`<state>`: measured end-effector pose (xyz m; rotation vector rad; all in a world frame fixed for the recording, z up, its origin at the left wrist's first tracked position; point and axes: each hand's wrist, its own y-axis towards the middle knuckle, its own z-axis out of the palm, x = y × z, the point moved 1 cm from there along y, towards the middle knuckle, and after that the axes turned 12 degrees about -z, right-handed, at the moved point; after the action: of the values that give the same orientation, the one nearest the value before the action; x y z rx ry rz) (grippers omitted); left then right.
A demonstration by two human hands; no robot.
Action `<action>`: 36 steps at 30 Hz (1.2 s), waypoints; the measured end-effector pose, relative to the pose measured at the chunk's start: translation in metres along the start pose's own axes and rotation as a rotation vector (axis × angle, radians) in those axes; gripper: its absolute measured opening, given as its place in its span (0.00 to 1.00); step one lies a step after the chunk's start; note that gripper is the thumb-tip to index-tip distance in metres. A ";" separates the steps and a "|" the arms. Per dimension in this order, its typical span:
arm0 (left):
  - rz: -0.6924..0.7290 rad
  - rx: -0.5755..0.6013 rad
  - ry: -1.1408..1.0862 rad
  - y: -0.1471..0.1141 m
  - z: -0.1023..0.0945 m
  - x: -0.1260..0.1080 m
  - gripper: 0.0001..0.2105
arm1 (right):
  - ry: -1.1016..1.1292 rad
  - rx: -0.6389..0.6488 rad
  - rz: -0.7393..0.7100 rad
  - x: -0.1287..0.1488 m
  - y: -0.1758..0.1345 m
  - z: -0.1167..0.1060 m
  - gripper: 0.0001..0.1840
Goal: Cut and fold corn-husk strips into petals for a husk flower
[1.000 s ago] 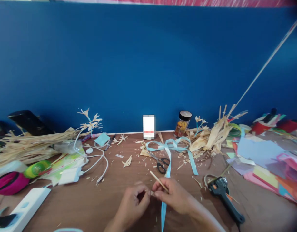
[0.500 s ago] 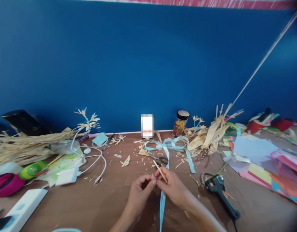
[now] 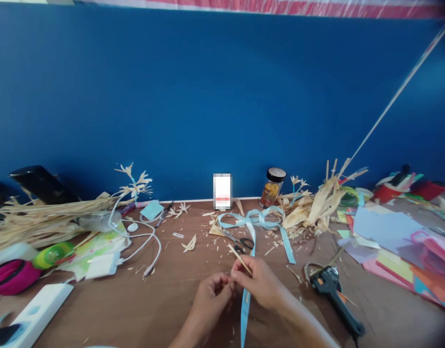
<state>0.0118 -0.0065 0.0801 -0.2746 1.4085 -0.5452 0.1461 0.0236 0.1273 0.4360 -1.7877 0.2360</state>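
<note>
My right hand (image 3: 257, 279) is closed around a thin pale stick (image 3: 236, 254), which slants up and left out of its fingers. Fingertips meeting or nearly so, my left hand (image 3: 213, 296) is pinched just beside it; whatever it may hold is hidden. A light blue ribbon (image 3: 245, 316) runs under my right hand toward the near edge, its other end looped on the table behind. Just beyond the stick lie dark-handled scissors (image 3: 246, 243), with scraps of dried husk (image 3: 189, 244) scattered around.
At right lie a glue gun (image 3: 333, 295) and coloured paper sheets (image 3: 383, 224). A lidded jar (image 3: 272, 188) and a husk bundle (image 3: 322, 203) stand by the blue wall. On the left are a white power strip (image 3: 43, 314), a white cable (image 3: 157, 241) and long husk strips (image 3: 59, 210).
My left hand has dropped slightly, and its fingertips have shifted against those of my right. The stick stays in my right hand. The whole view has shifted a little.
</note>
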 end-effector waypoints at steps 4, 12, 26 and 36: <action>-0.072 0.010 0.015 -0.003 -0.001 0.002 0.15 | 0.013 -0.073 0.015 -0.005 0.000 0.004 0.07; -0.075 0.018 0.008 -0.004 -0.002 0.006 0.14 | 0.022 -0.062 0.052 -0.005 -0.003 0.003 0.16; 0.000 -0.007 0.149 -0.003 -0.016 0.005 0.15 | 0.045 0.078 0.017 -0.006 -0.009 0.009 0.17; -0.024 0.050 0.097 -0.005 -0.011 0.008 0.15 | -0.126 0.045 -0.108 -0.005 -0.005 0.014 0.13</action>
<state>0.0008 -0.0131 0.0739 -0.2282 1.4851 -0.6195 0.1368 0.0146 0.1187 0.5889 -1.8780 0.1771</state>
